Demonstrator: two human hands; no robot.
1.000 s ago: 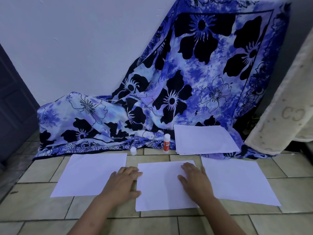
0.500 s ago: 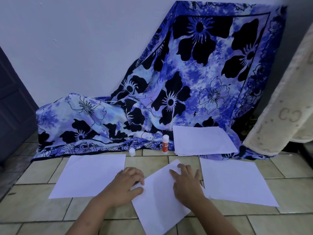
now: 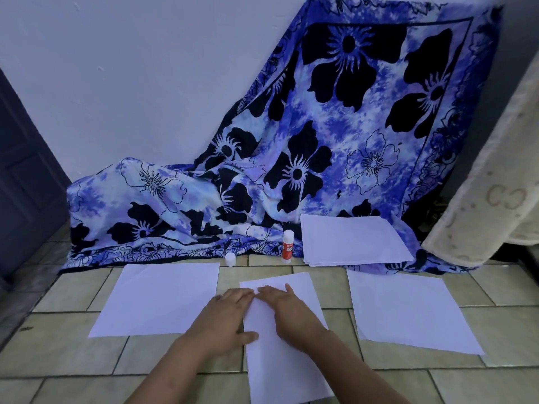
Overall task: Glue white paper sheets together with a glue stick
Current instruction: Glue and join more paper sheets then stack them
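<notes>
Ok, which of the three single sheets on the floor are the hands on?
The middle sheet, the one lying lengthwise toward the person: left hand and right hand both rest flat on it. The left sheet and right sheet lie crosswise.

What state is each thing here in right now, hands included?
middle sheet: flat on the tiled floor, short edge toward the person.
left hand: open, pressing the middle sheet's left edge.
right hand: open, flat on the middle sheet.
left sheet: flat, untouched.
right sheet: flat, untouched.
paper stack: lying on the floral cloth.
glue stick: upright, unheld.
white cap: on the floor, apart from the glue stick.
</notes>
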